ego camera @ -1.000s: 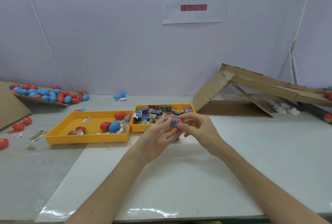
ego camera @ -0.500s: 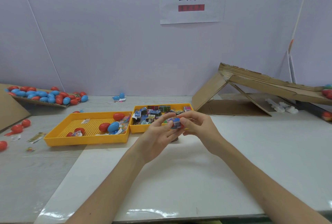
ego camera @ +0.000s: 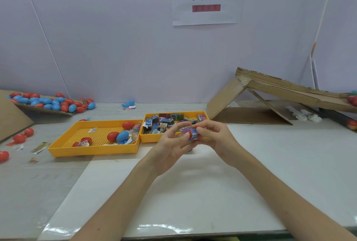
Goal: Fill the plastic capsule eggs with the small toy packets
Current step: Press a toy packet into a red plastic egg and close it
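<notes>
My left hand (ego camera: 172,145) and my right hand (ego camera: 214,136) meet above the table, just in front of the right yellow tray (ego camera: 154,138). Between their fingertips sits a red capsule half (ego camera: 190,134) with a blue-patterned toy packet (ego camera: 194,135) in it. The right fingers curl round the packet end; the left thumb and fingers pinch the red rim. The right tray holds several toy packets (ego camera: 166,121). The left yellow tray (ego camera: 92,150) holds red and blue eggs (ego camera: 122,136) and some loose wrappers.
A cardboard ramp at the far left carries several red and blue eggs (ego camera: 52,103). Loose red eggs (ego camera: 19,138) lie left of the trays. A folded cardboard chute (ego camera: 270,97) stands at the right. A white mat (ego camera: 193,192) covers the table in front.
Both hands have kept working the packet and red half together and lifted slightly. My left fingers have spread a little more open around it.
</notes>
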A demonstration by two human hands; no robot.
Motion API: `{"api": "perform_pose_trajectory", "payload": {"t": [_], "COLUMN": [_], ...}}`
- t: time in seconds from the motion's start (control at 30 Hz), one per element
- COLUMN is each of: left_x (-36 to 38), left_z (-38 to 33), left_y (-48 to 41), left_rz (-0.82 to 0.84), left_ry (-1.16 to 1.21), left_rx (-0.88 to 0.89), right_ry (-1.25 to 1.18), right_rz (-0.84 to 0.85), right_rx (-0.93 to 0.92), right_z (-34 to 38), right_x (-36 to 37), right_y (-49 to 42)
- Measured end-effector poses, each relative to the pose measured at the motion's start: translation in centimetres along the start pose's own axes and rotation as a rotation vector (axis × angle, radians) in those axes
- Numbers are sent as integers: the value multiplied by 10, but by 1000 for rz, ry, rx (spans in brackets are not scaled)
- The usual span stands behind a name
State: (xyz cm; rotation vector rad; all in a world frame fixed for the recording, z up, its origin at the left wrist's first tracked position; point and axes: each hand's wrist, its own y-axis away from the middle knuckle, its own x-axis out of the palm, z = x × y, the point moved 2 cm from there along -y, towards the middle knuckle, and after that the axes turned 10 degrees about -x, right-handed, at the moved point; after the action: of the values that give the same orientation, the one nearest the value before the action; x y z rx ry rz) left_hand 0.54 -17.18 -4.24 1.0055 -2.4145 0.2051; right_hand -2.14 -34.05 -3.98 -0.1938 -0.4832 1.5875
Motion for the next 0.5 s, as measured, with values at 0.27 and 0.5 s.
{"api": "perform_pose_trajectory", "payload": {"t": [0.27,0.5], "left_x": [2,4], "left_z": [0,2], "left_y": [1,1], "left_rz": [-12,-46], "left_ry": [-199,-264], "left_rx": [39,41], "right_ry": [14,-27], "right_rz": [22,43], "right_rx": [80,85], "right_z": [1,1], "right_x": [2,-2], "right_y": [1,1]}}
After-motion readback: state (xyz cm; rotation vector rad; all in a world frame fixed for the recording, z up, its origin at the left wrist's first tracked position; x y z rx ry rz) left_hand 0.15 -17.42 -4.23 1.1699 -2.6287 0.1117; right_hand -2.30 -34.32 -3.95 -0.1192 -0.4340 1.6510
